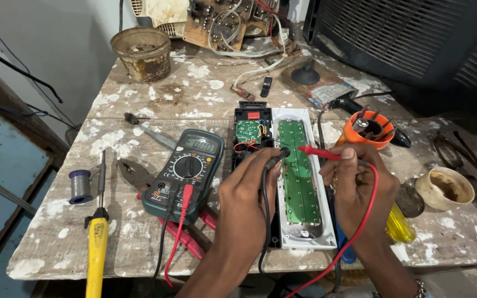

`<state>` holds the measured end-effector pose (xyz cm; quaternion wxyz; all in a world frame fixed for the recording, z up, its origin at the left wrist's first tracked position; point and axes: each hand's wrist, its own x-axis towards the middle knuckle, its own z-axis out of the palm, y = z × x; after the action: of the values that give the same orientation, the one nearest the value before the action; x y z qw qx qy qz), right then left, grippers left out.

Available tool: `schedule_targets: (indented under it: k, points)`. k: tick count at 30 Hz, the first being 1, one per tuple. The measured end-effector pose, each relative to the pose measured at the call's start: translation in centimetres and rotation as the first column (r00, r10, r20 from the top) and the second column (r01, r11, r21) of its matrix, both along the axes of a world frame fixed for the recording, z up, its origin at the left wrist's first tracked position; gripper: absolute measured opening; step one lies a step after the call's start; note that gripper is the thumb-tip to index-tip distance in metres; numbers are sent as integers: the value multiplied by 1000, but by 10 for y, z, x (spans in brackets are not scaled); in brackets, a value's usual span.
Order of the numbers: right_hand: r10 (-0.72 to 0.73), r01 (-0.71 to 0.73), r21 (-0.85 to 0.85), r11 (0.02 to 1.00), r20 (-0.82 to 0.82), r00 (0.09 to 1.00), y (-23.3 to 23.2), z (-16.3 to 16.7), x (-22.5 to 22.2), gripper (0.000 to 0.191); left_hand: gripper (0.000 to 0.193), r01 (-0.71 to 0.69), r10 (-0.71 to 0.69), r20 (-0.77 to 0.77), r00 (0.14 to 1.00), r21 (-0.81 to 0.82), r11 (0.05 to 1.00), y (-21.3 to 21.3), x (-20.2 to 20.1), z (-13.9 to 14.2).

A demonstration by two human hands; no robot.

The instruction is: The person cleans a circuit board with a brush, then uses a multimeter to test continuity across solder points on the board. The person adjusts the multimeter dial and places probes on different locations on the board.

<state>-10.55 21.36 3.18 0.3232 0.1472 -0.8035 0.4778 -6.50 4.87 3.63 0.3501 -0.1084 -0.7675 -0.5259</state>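
Note:
My left hand [247, 190] holds a black test probe [278, 156] with its tip at the top of a long green circuit board [299, 171]. My right hand [357, 185] pinches a red test probe [318, 153] that points left toward the same spot. The board lies in a white housing [327, 232] beside an open black casing [252, 132] with a small green board inside. A dark green multimeter [186, 171] rests left of my left hand, and red and black leads run from it over the table's front edge.
A yellow-handled soldering iron [97, 237], a solder spool [79, 186], pliers [139, 176] and tweezers [147, 129] lie at the left. An orange cup of tools [368, 132], a stained cup [445, 189], a dirty tub [142, 53], loose boards and a black grille crowd the right and back.

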Motion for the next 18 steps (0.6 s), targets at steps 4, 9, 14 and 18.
schedule_targets:
  k: [4,9,14,18]
  points:
    - [-37,37,42,998,-11,999,1,1,-1,33,20,5,-5,-9,1000,7,1000,0,-1,-1]
    - [-23,23,30,999,-12,1000,0,-2,-1,34,20,0,0,-2,1000,4,1000,0,-1,-3]
    - [3,-3,20,1000,-14,1000,0,-3,-2,34,21,10,-11,20,1000,13,1000,0,-1,-4]
    - [10,-10,16,1000,-10,1000,0,-3,-2,34,21,31,-31,-21,999,-1,1000,-1,1,-5]
